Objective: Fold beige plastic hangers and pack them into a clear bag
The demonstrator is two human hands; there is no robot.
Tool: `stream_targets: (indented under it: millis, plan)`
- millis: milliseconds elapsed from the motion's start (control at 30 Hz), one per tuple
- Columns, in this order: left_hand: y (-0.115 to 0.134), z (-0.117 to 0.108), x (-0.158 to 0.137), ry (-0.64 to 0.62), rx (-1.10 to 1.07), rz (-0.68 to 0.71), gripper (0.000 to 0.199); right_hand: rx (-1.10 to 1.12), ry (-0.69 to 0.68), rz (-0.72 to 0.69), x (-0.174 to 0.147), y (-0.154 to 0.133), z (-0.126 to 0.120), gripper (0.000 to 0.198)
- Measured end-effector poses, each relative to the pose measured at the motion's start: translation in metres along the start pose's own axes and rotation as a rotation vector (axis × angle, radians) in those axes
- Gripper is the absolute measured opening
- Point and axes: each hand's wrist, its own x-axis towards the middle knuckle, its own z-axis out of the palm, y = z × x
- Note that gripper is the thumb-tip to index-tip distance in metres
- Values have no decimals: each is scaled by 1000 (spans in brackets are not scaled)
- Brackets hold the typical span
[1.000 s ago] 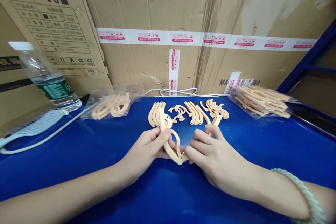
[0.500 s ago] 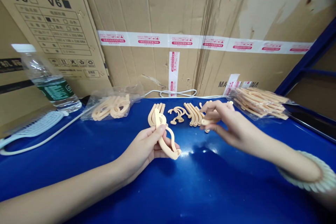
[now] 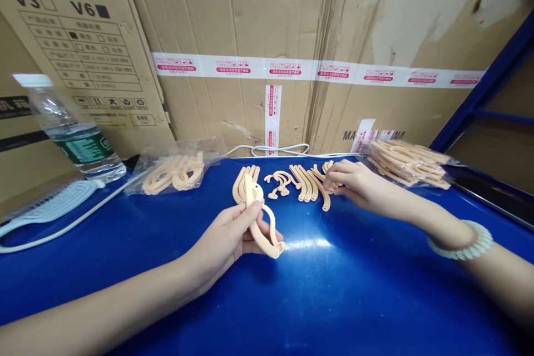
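Observation:
My left hand (image 3: 237, 231) is closed on a cream plastic frame (image 3: 259, 233) made of curved strips, tilted, with a gap between its two arms; it resembles part of a folding hanger. My right hand (image 3: 354, 183) reaches to the right end of a row of loose pieces, its fingers pinched round a curved plastic piece (image 3: 322, 196) there. The fingertips partly hide what they grip. Beside it lie several long curved strips (image 3: 304, 183), then small hook-shaped pieces (image 3: 280, 183). Behind the frame in my left hand stand more curved strips (image 3: 241, 183) side by side.
On the blue table (image 3: 317, 289), a clear bag of cream pieces (image 3: 175, 172) lies left and another bag (image 3: 411, 164) right. A water bottle (image 3: 83, 144), a pale hairbrush (image 3: 54, 206) and a white cable (image 3: 267, 150) are near the cardboard (image 3: 233, 22) at the back.
My right hand has lowered onto the loose pieces at the row's right end; the piece that was raised in its fingers is now down among them. My left hand keeps its frame.

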Motion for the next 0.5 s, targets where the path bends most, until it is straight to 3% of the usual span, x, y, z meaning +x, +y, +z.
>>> stream_targets:
  millis: [233,367,500]
  plan:
    - [-2,-2,1,-15,4,5,35,117,-169,25,0,-2,-1,24]
    - [-2,-3,2,-22,5,13,35,167,-177,99,0,-10,-5,10]
    - [-3,-2,0,-30,9,21,36,141,-151,147,3,-22,0,17]
